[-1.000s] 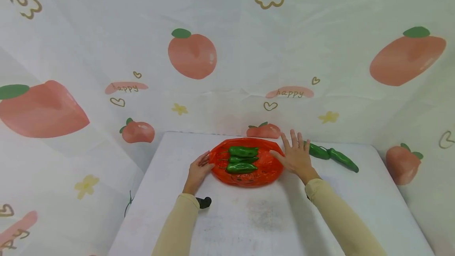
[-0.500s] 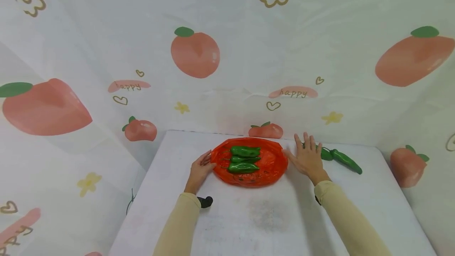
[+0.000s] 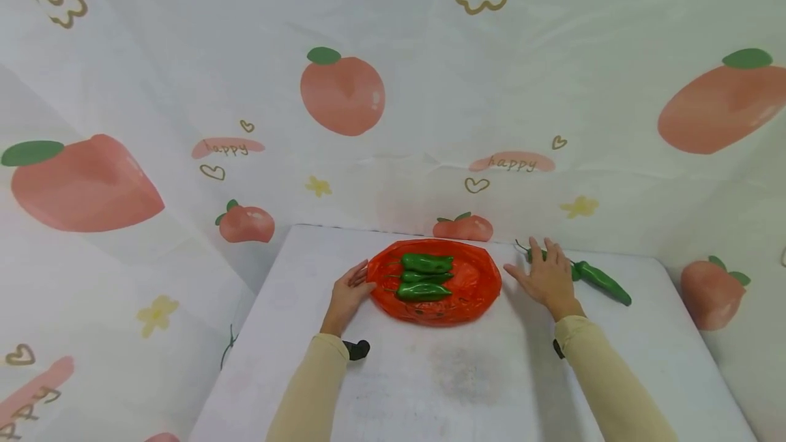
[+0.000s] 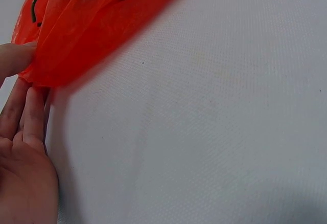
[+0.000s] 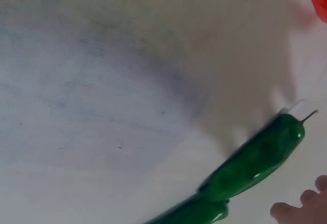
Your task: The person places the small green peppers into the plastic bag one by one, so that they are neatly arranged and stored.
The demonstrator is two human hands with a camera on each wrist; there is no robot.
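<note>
Several green peppers [image 3: 425, 291] lie in a red plastic bag [image 3: 485, 292], spread open with a round rim. My left hand [image 3: 347, 297] pinches the bag's left edge; in the left wrist view the thumb lies over the red plastic [image 4: 97, 45] and the fingers of the left hand [image 4: 28, 147] under it. With its fingers spread, my right hand [image 3: 549, 280] hovers over two green peppers right of the bag, partly covering one, the other pepper [image 3: 603, 282] in sight. The right wrist view shows fingertips of that hand [image 5: 306, 206] beside a pepper [image 5: 260, 157], not touching it.
The white table [image 3: 430, 387] meets a fabric backdrop [image 3: 405, 176] printed with fruit behind and at both sides. Dark wrist-worn pieces [image 3: 357, 350] show beside the sleeves. A thin green stem [image 3: 229, 345] shows at the table's left edge.
My right hand has moved right, from the bag's right rim to above the two loose peppers. My left hand still holds the bag's edge. The view has shifted slightly.
</note>
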